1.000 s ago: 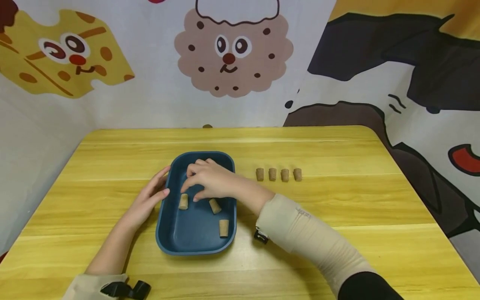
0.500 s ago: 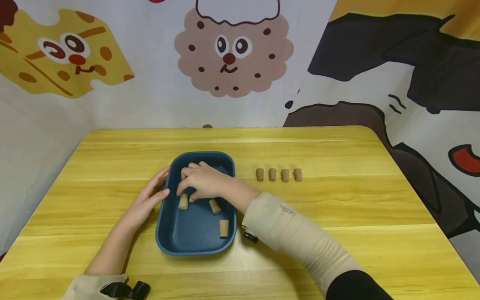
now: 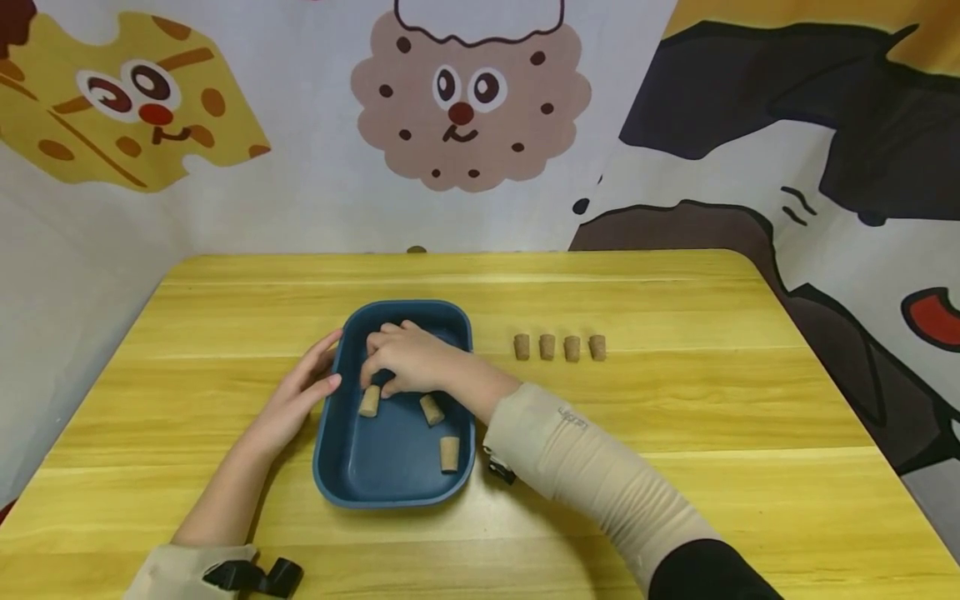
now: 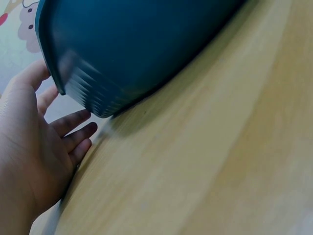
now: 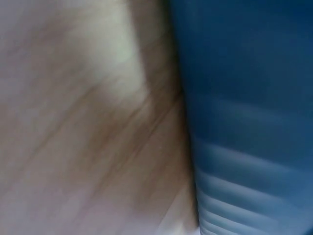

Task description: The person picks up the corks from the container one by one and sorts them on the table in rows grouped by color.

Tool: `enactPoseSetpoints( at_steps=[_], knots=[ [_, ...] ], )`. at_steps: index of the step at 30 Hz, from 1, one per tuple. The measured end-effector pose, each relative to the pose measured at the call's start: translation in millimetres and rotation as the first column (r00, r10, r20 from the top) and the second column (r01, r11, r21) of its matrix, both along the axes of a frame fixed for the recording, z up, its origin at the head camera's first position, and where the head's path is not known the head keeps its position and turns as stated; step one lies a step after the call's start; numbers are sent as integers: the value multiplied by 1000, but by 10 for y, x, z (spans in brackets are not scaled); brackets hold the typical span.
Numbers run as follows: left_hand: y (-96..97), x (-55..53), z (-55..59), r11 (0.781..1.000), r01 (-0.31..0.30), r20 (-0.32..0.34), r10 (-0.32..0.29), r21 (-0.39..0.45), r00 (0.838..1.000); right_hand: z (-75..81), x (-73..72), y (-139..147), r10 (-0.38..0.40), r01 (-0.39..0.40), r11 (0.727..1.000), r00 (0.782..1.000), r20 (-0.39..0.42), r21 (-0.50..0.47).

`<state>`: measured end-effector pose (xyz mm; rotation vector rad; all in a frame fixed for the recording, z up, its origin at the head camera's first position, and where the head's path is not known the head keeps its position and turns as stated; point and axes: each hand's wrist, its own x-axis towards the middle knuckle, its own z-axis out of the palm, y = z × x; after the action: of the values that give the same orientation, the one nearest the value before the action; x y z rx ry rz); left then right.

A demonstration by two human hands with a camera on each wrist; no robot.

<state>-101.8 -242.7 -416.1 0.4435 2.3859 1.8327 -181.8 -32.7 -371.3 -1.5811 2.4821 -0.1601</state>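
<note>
A dark blue, rounded rectangular tray point(image 3: 393, 502) stands on the table with several cork stoppers in view inside it. My right hand point(image 3: 412, 358) reaches into the tray, index finger and thumb pinching the top of the left cork stopper point(image 3: 369, 402). A tilted cork stopper point(image 3: 431, 410) lies right of it, and another cork stopper point(image 3: 449, 454) lies near the tray's right wall. My left hand point(image 3: 296, 396) rests against the tray's left side, fingers extended. In the left wrist view, the left hand's spread fingers point(image 4: 73, 122) lie at the tray's ribbed outer corner.
Several cork stoppers point(image 3: 547, 347) stand in a row on the yellow wood-grain table point(image 3: 675, 400), right of the tray. Behind the table hangs a cartoon-printed backdrop point(image 3: 300, 208). The right wrist view shows the tray's outer wall point(image 5: 244, 98), blurred.
My right hand has moved a little left and down onto the left cork stopper, which now leans slightly. The left hand stays at the tray. The head view has shifted slightly.
</note>
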Motion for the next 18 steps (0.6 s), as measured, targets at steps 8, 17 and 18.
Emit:
enactPoseSetpoints(
  at_steps=[8, 17, 18],
  knots=[
    [-14, -5, -2, 1000, 5, 0, -5, -3, 1000, 3, -2, 5, 8, -8, 1000, 999, -33, 6],
    [-16, 1, -18, 1000, 4, 14, -4, -12, 1000, 55, 36, 44, -3, 4, 1000, 996, -88, 14],
    [-15, 2, -18, 1000, 5, 12, -5, -8, 1000, 66, 39, 56, -8, 9, 1000, 996, -94, 13]
  ],
)
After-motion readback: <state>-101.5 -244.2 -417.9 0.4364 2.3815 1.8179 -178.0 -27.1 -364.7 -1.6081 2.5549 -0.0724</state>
